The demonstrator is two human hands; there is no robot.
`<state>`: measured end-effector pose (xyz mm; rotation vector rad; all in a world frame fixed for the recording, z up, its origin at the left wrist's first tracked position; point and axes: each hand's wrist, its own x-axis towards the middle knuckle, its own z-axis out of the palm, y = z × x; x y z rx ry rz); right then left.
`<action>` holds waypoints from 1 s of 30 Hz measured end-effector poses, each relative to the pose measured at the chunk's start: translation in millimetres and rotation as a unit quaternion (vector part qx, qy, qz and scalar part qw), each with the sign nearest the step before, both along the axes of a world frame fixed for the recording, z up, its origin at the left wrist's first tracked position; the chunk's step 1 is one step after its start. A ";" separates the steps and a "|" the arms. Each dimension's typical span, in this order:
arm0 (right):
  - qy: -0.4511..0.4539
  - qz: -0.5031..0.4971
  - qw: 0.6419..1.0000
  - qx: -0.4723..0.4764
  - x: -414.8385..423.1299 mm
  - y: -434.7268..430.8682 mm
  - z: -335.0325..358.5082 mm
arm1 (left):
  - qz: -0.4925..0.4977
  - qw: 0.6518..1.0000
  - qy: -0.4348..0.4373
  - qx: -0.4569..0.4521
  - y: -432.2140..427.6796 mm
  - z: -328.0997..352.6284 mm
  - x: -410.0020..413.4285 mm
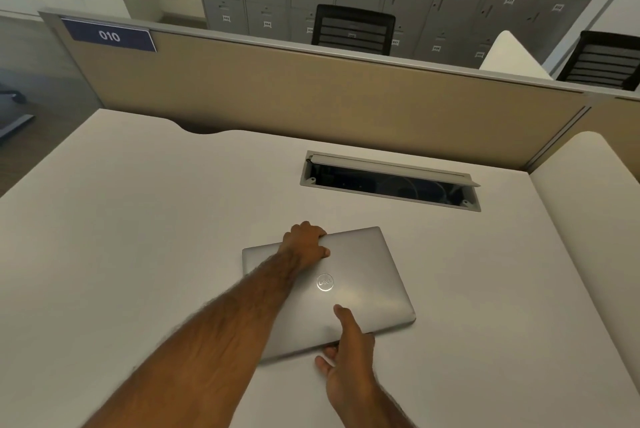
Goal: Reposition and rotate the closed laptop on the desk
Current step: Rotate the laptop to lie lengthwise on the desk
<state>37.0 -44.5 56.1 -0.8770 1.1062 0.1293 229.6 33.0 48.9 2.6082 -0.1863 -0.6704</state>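
Closed silver laptop (349, 289) flat on the white desk (138, 219), near the middle, skewed so its long edges run from far right to near left, just near of the open cable tray (389, 181) set into the desktop. Left hand (306, 244) reaching across the lid, clamped over the far edge with fingers curled behind it and thumb on top. Right hand (348, 351) gripping the near edge, thumb pressed on the lid, fingers tucked beneath.
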 end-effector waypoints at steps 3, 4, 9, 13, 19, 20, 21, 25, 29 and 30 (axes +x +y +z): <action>-0.028 0.001 0.999 -0.023 1.2 -6.8 -3.4 | 0.023 0.999 -0.006 -0.021 4.5 0.2 0.7; -0.034 0.004 0.999 -0.029 1.9 -9.4 -3.7 | 0.033 0.999 -0.011 -0.029 6.1 0.9 1.3; -0.077 0.052 0.994 -0.064 9.9 -23.2 0.4 | 0.080 0.994 -0.039 -0.067 15.1 8.7 3.3; -0.102 0.086 0.986 -0.102 25.2 -40.0 0.3 | 0.134 0.985 -0.050 -0.101 26.6 14.5 -1.1; -0.102 0.175 0.959 -0.196 43.4 -61.7 4.1 | 0.200 0.968 -0.054 -0.141 41.2 16.7 -23.1; -0.107 0.193 0.953 -0.206 46.1 -66.9 4.4 | 0.212 0.964 -0.057 -0.149 43.0 15.6 -28.6; -0.110 0.211 0.947 -0.214 49.0 -72.2 3.6 | 0.223 0.961 -0.060 -0.155 44.6 14.5 -34.1; -0.108 0.278 0.921 -0.251 58.5 -87.5 -1.7 | 0.267 0.946 -0.052 -0.178 50.3 6.9 -54.3; -0.113 0.332 0.894 -0.277 67.4 -101.1 -6.9 | 0.306 0.931 -0.034 -0.196 53.0 -2.2 -73.8; -0.115 0.347 0.886 -0.285 69.4 -103.2 -7.5 | 0.310 0.929 -0.030 -0.198 53.2 -4.5 -78.5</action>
